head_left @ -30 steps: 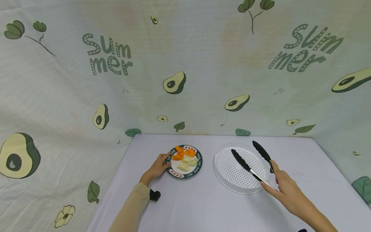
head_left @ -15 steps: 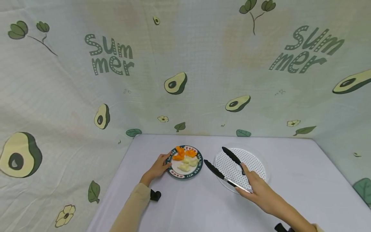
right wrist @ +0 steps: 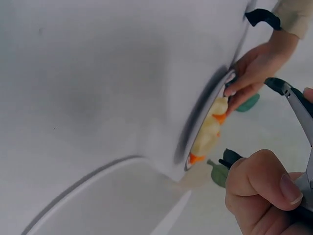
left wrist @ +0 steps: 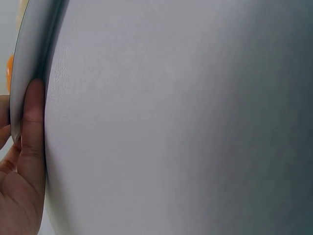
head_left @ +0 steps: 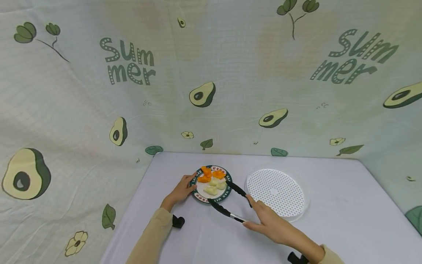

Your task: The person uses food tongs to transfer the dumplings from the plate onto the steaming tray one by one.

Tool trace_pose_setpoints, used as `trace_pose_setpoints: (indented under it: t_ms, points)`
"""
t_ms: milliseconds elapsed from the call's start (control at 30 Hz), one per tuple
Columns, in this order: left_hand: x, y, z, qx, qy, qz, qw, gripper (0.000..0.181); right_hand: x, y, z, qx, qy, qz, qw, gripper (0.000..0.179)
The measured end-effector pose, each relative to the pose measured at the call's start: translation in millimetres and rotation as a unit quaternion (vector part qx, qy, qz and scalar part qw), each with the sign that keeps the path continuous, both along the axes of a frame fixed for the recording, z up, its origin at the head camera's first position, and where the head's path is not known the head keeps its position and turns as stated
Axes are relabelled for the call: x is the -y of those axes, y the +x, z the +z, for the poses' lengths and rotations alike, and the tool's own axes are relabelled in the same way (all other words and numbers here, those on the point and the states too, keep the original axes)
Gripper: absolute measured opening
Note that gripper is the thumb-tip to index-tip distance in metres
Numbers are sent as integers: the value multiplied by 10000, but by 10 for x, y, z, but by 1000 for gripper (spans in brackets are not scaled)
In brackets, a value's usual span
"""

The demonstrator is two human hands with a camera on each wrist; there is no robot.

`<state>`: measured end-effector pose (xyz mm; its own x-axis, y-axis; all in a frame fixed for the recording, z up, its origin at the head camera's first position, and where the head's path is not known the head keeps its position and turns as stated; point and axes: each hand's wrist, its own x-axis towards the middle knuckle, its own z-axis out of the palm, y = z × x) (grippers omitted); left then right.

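My left hand (head_left: 182,189) holds the left side of a green-rimmed white plate (head_left: 227,193), thumb on one face and fingers on the other. The left wrist view shows that hand (left wrist: 27,166) at the plate's edge (left wrist: 30,54). Orange pieces (head_left: 205,179) lie on the plate's far side, pale yellow pieces (head_left: 211,190) nearer. In my right hand (head_left: 268,222) is a pair of tongs (head_left: 220,209) with black tips, arms spread apart and nothing between them. One tip overlaps the plate's right edge, the other its near edge. The right wrist view shows my thumb (right wrist: 291,188) pressing the tongs' metal arm (right wrist: 301,115).
A round white perforated tray (head_left: 275,192) with a clear rim lies on the white table (head_left: 346,205), right of the plate. A printed cloth (head_left: 230,73) hangs behind the table's back edge. Black straps show at both wrists.
My right hand has carried the spread tongs leftward from above the perforated tray to the plate's near right side. The left hand and the plate have stayed in place.
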<state>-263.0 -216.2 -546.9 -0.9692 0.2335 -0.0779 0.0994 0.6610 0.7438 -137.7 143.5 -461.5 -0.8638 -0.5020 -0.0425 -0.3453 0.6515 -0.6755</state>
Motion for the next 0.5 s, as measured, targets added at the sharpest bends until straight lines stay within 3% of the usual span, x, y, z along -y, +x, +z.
trace_pose_setpoints:
  t_ms: [500]
  points:
    - [-5,21,34,72,91,17,9999,58,354,-192,-106,93,289,388,9988,84]
